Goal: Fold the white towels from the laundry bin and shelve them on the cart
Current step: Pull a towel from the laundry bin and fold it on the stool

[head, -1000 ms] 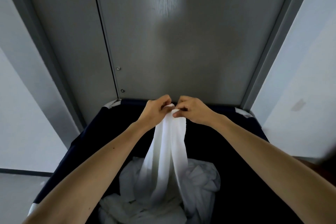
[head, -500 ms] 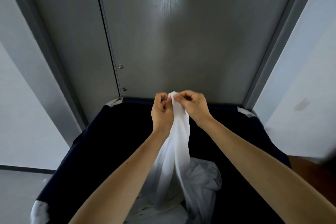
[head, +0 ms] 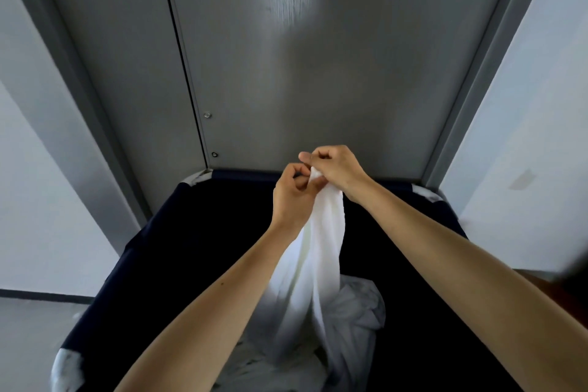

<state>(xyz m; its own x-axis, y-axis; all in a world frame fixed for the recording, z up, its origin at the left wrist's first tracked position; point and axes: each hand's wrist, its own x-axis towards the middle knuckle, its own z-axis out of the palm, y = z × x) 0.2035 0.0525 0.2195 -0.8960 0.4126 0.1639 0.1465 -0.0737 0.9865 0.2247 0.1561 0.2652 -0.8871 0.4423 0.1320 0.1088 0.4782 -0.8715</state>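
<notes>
A white towel (head: 321, 251) hangs in a long bunched strip over the dark navy laundry bin (head: 165, 251). My left hand (head: 294, 197) and my right hand (head: 337, 169) meet above the bin's far rim and both pinch the towel's top end between curled fingers. The towel's lower part trails down into a heap of crumpled white towels (head: 353, 312) at the bottom of the bin. The cart is not in view.
A grey door (head: 302, 57) with a vertical seam and a grey frame stands right behind the bin. White walls flank it on both sides. A strip of grey floor (head: 35, 328) shows at the lower left, a brown surface (head: 541, 283) at the right edge.
Both hands have risen and drawn the towel higher out of the bin. The towel's two hanging strips have gathered into one bunch. The hands now sit closer together.
</notes>
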